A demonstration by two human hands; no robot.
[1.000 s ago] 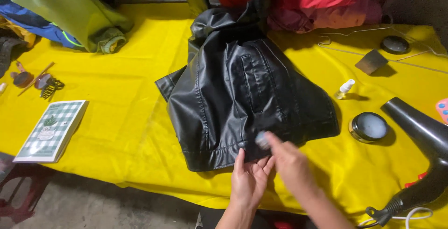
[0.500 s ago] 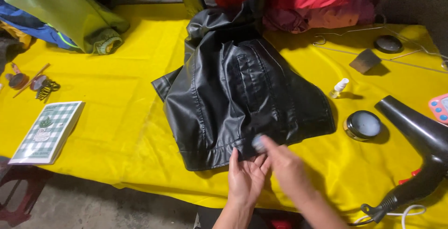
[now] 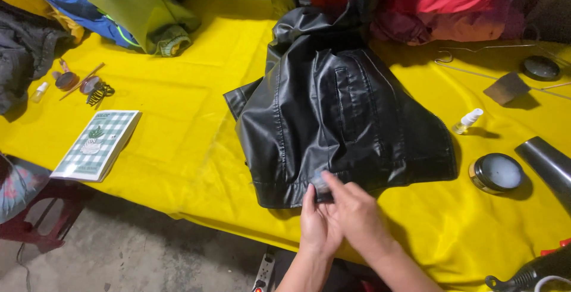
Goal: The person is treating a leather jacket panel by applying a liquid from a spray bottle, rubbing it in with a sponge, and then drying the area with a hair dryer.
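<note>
Two hands sit low in the centre of the frame, yours both: your left hand (image 3: 318, 223) and your right hand (image 3: 357, 214) are pressed close together, fingers narrowed onto the near hem of the one black glossy leather-look jacket (image 3: 339, 119). A small pale patch shows under your right fingertips at that hem; what it is I cannot tell. The jacket lies spread across the middle of the yellow tablecloth (image 3: 178, 149), collar toward the top of the frame.

It should handle soft and floppy, fairly weighty for a garment, with a slick face that may slide on the cloth. The stitched hem band where you are now looks like the firmest grip; the pocket seam would do too.

Counting outward: one round dark tin with a pale top (image 3: 496, 173) at the right, one small clear spray bottle (image 3: 467, 121) above it, one dark hair dryer (image 3: 550, 164) at the right edge. At the left, one green checked booklet (image 3: 95, 143). Furthest off, one olive-green garment (image 3: 131, 6) at upper left and one red padded garment (image 3: 440, 0) at upper right.
</note>
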